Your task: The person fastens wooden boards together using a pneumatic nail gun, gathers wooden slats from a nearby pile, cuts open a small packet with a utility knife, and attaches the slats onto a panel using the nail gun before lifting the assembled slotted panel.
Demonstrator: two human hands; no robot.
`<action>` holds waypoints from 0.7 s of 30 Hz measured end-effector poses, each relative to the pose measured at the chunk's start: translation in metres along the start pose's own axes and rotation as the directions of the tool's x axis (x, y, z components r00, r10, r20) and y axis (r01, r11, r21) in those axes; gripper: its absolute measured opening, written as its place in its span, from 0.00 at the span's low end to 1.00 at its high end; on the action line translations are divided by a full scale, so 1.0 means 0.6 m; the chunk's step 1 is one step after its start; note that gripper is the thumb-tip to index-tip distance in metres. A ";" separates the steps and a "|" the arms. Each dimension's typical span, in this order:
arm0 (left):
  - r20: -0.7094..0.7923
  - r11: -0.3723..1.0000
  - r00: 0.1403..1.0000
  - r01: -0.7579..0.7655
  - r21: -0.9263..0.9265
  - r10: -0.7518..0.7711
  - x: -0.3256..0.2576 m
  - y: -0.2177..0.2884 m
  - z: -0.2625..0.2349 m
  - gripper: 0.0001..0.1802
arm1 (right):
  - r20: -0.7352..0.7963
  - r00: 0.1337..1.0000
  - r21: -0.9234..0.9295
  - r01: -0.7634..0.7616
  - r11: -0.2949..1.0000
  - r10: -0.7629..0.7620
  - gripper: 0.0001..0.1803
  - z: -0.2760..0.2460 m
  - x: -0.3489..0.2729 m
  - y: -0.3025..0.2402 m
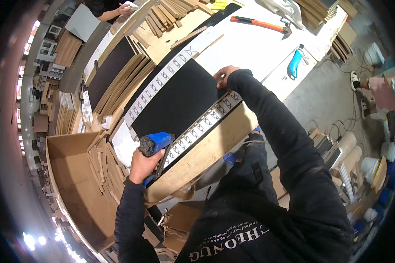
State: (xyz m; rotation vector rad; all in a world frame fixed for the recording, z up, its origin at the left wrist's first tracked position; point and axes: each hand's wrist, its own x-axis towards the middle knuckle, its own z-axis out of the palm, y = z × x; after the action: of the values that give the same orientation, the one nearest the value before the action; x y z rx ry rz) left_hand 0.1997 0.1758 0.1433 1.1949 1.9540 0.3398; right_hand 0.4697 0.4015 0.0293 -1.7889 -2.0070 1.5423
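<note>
My left hand (143,165) is closed round the grip of a blue and black nail gun (157,142). The gun rests at the near left corner of a black panel (175,97) on the workbench. White strips with black cross marks run along both long sides of the panel, the far strip (156,86) and the near strip (200,126). At the panel's right end my right hand (227,75) has its fingers curled onto the corner, thumb and forefinger close together. The sleeve hides part of that hand.
A hammer (261,24) and a blue-handled tool (296,63) lie on the bench at the right. Wooden strips (123,81) are stacked at the far left. A cardboard box (81,175) with strips stands beside my left arm. Another person's hand (125,8) shows at the top.
</note>
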 end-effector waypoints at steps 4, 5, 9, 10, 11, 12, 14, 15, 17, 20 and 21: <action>0.019 0.994 0.999 -0.024 -0.110 0.027 0.004 0.011 0.007 0.12 | 0.084 0.996 0.089 0.002 0.996 -0.010 0.25 -0.007 0.010 0.011; 0.027 0.990 1.000 -0.010 -0.144 0.014 0.005 0.014 0.008 0.11 | 0.084 0.996 0.090 0.002 0.996 -0.010 0.25 -0.005 0.013 0.014; 0.049 0.994 0.999 0.012 -0.111 -0.006 0.016 0.029 0.017 0.11 | 0.029 0.998 0.096 0.054 0.994 -0.057 0.24 0.000 0.013 0.015; 0.038 0.998 0.999 0.032 -0.061 -0.029 0.018 0.030 0.018 0.11 | 0.042 0.997 0.109 0.061 0.992 -0.066 0.24 0.000 0.012 0.015; 0.026 0.999 0.998 0.052 -0.012 -0.052 0.021 0.031 0.019 0.12 | 0.042 0.997 0.111 0.058 0.992 -0.063 0.24 0.001 0.011 0.014; 0.027 0.999 0.998 0.053 -0.010 -0.052 0.022 0.034 0.018 0.12 | 0.029 0.999 0.106 0.037 0.994 -0.041 0.24 -0.001 0.006 0.010; 0.046 0.998 0.997 0.056 0.029 -0.057 0.023 0.042 0.017 0.12 | 0.016 1.000 0.103 0.017 0.994 -0.019 0.24 -0.002 0.005 0.010; 0.048 0.998 0.997 0.051 0.033 -0.052 0.024 0.044 0.018 0.12 | 0.016 0.999 0.070 0.038 0.997 -0.039 0.24 -0.002 0.007 0.012; 0.048 1.000 0.999 0.011 -0.002 -0.011 0.022 0.046 0.022 0.12 | 0.011 0.998 0.040 0.056 0.998 -0.056 0.24 -0.010 0.013 0.019; 0.026 0.993 1.000 -0.013 -0.115 0.016 0.016 0.057 0.026 0.11 | 0.091 0.996 0.044 0.017 0.999 -0.021 0.26 -0.013 0.002 0.007; 0.022 0.990 1.000 -0.001 -0.142 0.004 0.016 0.064 0.027 0.10 | 0.087 0.996 0.039 0.022 0.999 -0.025 0.26 -0.014 0.002 0.008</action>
State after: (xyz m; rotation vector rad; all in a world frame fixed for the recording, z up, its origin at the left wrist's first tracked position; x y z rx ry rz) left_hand 0.2336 0.2010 0.1503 1.1045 1.8763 0.4574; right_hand 0.4776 0.4068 0.0297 -1.7064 -2.0139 1.6677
